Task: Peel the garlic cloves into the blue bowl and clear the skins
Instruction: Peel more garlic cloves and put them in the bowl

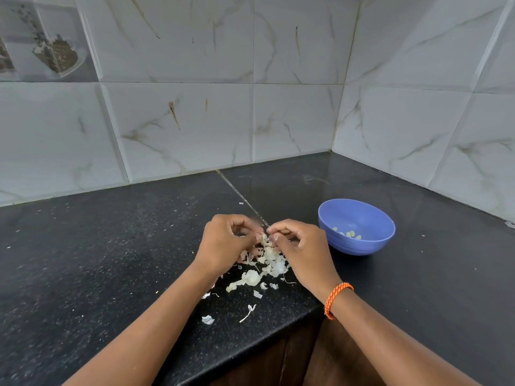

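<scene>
My left hand [227, 242] and my right hand [299, 246] meet fingertip to fingertip above the black counter, both pinching a small garlic clove [265, 237] with skin hanging from it. Most of the clove is hidden by the fingers. Under the hands lies a pile of pale garlic skins [269, 261], with a larger piece [250, 277] just nearer me. The blue bowl [359, 215] stands to the right of my right hand and holds several peeled cloves [348, 234].
Loose skin scraps [207, 319] and a thin stem strip [247, 313] lie near the counter's front edge [250, 349]. Tiled walls meet in a corner behind the bowl. Dark cabinet fronts sit below the counter.
</scene>
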`<action>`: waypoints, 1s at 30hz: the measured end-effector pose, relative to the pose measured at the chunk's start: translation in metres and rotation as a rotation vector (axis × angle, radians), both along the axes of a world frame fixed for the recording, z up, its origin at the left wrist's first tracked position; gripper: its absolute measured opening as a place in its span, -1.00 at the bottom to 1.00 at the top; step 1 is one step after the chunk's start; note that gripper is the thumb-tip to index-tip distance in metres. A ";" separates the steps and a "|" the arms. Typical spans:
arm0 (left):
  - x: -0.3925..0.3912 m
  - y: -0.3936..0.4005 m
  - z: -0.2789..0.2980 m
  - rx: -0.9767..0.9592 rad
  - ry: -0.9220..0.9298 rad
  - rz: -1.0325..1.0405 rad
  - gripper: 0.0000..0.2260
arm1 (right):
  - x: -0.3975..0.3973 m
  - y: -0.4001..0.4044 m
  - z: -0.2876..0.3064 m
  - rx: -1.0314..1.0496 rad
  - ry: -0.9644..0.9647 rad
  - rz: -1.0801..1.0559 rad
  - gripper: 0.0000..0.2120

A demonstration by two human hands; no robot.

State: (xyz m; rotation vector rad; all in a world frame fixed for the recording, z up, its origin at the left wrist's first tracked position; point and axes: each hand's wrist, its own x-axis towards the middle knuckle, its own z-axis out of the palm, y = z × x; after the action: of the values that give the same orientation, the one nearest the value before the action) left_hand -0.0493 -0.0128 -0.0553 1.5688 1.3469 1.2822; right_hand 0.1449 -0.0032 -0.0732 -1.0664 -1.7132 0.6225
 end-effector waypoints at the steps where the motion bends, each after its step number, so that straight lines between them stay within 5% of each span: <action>1: -0.001 0.001 0.000 0.005 0.022 0.019 -0.92 | 0.000 0.000 -0.001 0.015 -0.045 -0.017 -0.78; 11: -0.019 0.007 0.001 0.153 0.422 0.300 -0.70 | 0.006 0.003 0.028 0.054 -0.538 -0.117 -0.89; 24: -0.013 0.009 -0.002 0.166 0.450 0.275 -0.80 | -0.017 -0.003 0.034 0.030 -0.867 -0.106 -0.92; 30: -0.011 0.010 -0.003 0.198 0.365 0.210 -0.86 | -0.008 0.007 0.043 -0.061 -0.538 -0.045 -0.90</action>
State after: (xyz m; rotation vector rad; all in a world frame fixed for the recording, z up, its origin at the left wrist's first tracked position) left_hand -0.0607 -0.0029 -0.0586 1.9076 1.6897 1.3303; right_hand 0.1367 0.0036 -0.0306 -1.4000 -2.1287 0.3773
